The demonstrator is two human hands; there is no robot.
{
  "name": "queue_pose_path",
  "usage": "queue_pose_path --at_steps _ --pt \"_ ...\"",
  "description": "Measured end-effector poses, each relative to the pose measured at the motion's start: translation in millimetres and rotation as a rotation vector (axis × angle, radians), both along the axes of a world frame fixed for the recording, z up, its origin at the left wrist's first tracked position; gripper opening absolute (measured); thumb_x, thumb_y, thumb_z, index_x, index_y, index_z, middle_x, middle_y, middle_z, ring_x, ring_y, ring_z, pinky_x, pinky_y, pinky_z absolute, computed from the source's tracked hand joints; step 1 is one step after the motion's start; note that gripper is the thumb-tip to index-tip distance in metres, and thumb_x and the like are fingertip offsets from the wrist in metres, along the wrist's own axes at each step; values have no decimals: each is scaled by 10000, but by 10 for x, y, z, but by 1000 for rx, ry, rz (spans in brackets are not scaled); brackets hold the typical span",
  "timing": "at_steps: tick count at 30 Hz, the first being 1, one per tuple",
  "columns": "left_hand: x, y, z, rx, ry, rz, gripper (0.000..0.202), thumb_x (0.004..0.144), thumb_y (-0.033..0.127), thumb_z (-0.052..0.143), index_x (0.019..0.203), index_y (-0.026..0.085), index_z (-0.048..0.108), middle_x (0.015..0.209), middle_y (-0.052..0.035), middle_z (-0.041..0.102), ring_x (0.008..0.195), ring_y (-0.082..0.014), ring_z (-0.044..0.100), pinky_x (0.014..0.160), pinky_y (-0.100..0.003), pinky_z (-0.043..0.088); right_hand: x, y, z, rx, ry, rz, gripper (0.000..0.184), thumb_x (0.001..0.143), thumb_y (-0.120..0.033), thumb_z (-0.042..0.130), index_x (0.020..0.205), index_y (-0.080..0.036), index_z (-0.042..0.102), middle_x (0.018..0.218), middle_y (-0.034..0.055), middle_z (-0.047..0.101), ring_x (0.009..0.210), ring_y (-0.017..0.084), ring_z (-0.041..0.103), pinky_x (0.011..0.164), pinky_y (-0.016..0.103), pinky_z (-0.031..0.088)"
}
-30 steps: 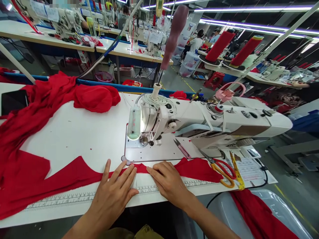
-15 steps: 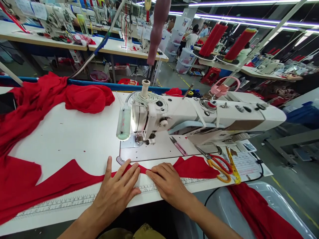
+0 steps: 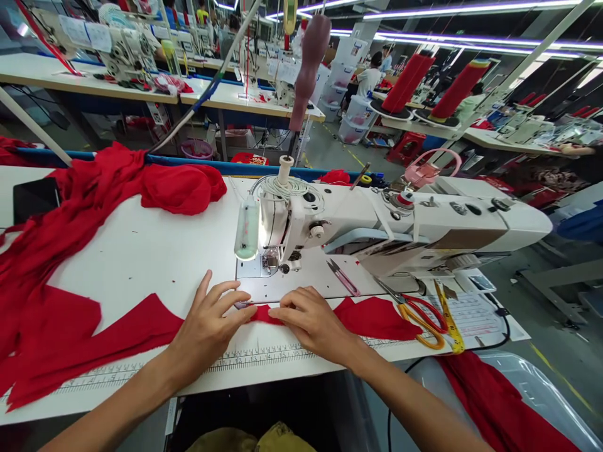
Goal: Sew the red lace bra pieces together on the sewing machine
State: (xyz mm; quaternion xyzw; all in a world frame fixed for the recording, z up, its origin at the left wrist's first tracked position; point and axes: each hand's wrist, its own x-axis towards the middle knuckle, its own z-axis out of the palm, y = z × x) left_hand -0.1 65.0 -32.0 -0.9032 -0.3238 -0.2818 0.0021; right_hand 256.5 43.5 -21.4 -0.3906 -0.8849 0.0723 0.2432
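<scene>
Along the near edge of the surface [image 3: 117, 263]: two hands at a narrow run of red cloth [image 3: 262, 314]

Just in from the middle of that edge, the left hand [image 3: 214, 320] arches with its fingers fanned, a fingertip at the red; its thumb is hidden, so I cannot tell whether it pinches. Facing it, the right hand [image 3: 311, 320] has its fingers curled and bunched at the cloth; whether any fabric is nipped there, I cannot tell. A short stretch shows between the hands. The cloth widens toward the near left corner, and again on the right toward the scissors [image 3: 429, 317]. A printed ruler [image 3: 264, 356] follows the near edge; behind, the sewing machine [image 3: 351, 210] stands with snips [image 3: 345, 278] on its bed.

To handle this well, I would keep the narrow part flat and use light fingertip pressure, as thin cloth like this probably stretches or curls when pulled. The wide left part is best left slack, so its weight does not drag, and the right end kept clear of the scissors.
</scene>
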Motion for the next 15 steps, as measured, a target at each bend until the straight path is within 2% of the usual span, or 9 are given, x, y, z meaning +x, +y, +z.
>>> queue_pose_path --at_steps 3,8,11,15 --pt "-9 58 -61 40 60 -6 384 936 20 440 1100 248 701 1130 -67 693 1219 -278 557 1138 -713 249 -52 94 -40 29 -88 39 272 975 -72 476 1107 -200 676 905 40 640 814 166 517 728 311 366" --pt "-52 69 -151 51 98 48 380 945 80 502 1232 273 659 1244 -103 664 1259 -314 540 1107 -754 235 -63 158 -94 64 -144 -12 324 958 -49 480 1175 -210 660 916 46 647 831 182 506 742 320 364" --pt "-66 106 -147 -10 87 58 367 954 145 540 1272 298 638 1281 -97 652 1290 -322 518 1100 -752 245 -42 209 -90 72 -144 -50 324 964 -56 488 1191 -210 661 918 48 648 842 186 517 750 324 374" --pt "-64 186 -75 -59 19 34 308 983 209 520 1243 299 659 1286 -80 650 1316 -299 496 1124 -711 258 -11 283 -14 28 -40 -42 241 1008 -135 491 1138 -201 684 909 45 650 847 176 547 768 323 396"
